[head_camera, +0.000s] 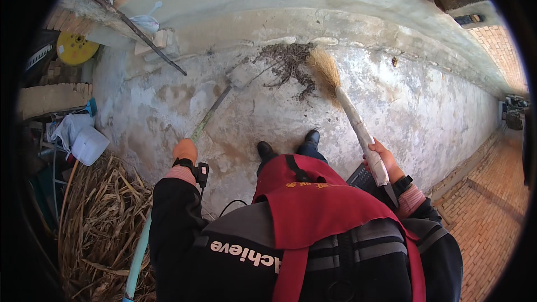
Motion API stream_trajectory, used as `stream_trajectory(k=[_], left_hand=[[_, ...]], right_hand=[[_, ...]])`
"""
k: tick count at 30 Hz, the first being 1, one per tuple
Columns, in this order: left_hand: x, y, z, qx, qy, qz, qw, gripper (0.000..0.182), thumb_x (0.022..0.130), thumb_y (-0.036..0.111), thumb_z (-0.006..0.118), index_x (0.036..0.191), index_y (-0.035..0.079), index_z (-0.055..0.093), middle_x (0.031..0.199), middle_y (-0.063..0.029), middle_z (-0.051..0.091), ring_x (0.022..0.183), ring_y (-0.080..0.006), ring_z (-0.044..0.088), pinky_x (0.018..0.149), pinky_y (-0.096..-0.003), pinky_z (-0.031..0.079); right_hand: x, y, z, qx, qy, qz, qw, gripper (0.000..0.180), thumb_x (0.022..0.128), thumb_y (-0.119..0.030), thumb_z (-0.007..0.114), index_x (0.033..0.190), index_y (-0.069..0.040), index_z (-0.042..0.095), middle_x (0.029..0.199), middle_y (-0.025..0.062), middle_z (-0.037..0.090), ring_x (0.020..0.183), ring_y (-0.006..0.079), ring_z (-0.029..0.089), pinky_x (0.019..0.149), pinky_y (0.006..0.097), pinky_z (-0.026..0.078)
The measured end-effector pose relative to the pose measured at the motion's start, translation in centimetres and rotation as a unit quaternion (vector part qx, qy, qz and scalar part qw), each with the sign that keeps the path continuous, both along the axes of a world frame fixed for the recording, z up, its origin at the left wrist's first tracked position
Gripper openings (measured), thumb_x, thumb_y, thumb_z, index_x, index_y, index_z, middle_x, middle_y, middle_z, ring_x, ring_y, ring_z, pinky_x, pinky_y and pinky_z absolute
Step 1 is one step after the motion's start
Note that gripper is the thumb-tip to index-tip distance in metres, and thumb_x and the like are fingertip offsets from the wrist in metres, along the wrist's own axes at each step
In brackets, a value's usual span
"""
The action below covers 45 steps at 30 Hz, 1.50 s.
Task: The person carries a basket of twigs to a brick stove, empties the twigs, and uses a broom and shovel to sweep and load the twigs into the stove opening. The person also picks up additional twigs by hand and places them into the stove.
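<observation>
My left hand (185, 151) is closed around the greenish handle (208, 116) of a flat metal shovel. The shovel's dusty blade (243, 76) lies on the concrete floor, left of a heap of dark twigs and debris (291, 61). In my right hand (385, 160) is the pale wrapped handle (356, 123) of a straw broom. The broom's bristles (325, 67) touch the right side of the heap, close to the foot of the wall.
Dry corn stalks (105, 218) lie at the lower left, beside a white plastic container (90, 145). A long stick (138, 31) leans out at the upper left near a yellow disc (77, 48). Brick paving (486, 214) borders the concrete at right.
</observation>
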<state>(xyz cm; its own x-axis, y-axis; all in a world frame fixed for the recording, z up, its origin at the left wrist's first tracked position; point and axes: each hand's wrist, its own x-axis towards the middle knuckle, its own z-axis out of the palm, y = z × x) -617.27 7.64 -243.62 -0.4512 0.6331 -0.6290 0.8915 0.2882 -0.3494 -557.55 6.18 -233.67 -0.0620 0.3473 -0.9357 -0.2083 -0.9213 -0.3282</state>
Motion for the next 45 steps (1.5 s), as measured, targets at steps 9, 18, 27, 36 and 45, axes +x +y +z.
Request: stream_trajectory(k=[9,18,27,36,45], left_hand=[[8.7,0.8,-1.3,-0.038,-0.095,-0.025,0.994,0.015,0.077,0.010,0.053,0.082,0.003,0.065,0.085,-0.0198,0.062,0.082,-0.0355,0.060,0.065,-0.0426,0.049],[7.0,-2.5,5.9,-0.002,-0.038,-0.073,0.997,0.019,0.077,0.011,0.052,0.094,0.007,0.060,0.094,-0.0164,0.061,0.087,-0.0322,0.060,0.073,-0.0405,0.047],[1.1,18.2,15.4,0.168,0.136,-0.378,0.900,0.013,0.076,0.015,0.050,0.080,0.014,0.063,0.082,-0.0040,0.061,0.081,-0.0193,0.058,0.073,-0.0330,0.036],[7.4,30.5,5.4,-0.008,0.146,-0.570,0.809,0.021,0.081,0.018,0.048,0.088,0.014,0.068,0.089,-0.0020,0.063,0.091,-0.0213,0.057,0.091,-0.0424,0.025],[7.7,36.8,6.7,0.188,0.230,-0.511,0.807,0.025,0.082,0.017,0.044,0.097,0.011,0.064,0.102,-0.0042,0.056,0.115,-0.0243,0.039,0.108,-0.0453,0.004]], right_hand=[[4.1,1.4,-1.0,-0.040,0.210,-0.251,0.944,0.039,0.081,-0.035,0.053,0.095,0.001,0.049,0.075,0.0116,0.057,0.060,0.0190,0.060,0.054,0.0278,0.054],[6.6,10.1,-3.5,0.080,0.289,-0.346,0.889,0.044,0.080,-0.035,0.054,0.106,0.000,0.049,0.084,0.0136,0.056,0.065,0.0219,0.057,0.059,0.0261,0.052],[11.4,28.6,-6.6,0.073,0.242,-0.504,0.826,0.031,0.079,-0.021,0.054,0.095,0.005,0.049,0.082,0.0150,0.054,0.070,0.0225,0.055,0.058,0.0260,0.052],[15.1,29.6,-11.7,0.132,0.062,-0.495,0.856,0.040,0.080,-0.039,0.053,0.093,-0.001,0.052,0.083,0.0144,0.057,0.068,0.0247,0.059,0.055,0.0255,0.054],[12.3,40.5,-10.0,0.251,0.032,-0.371,0.893,0.061,0.089,-0.046,0.034,0.126,0.001,0.028,0.127,0.0172,0.042,0.111,0.0365,0.047,0.083,0.0384,0.044]])
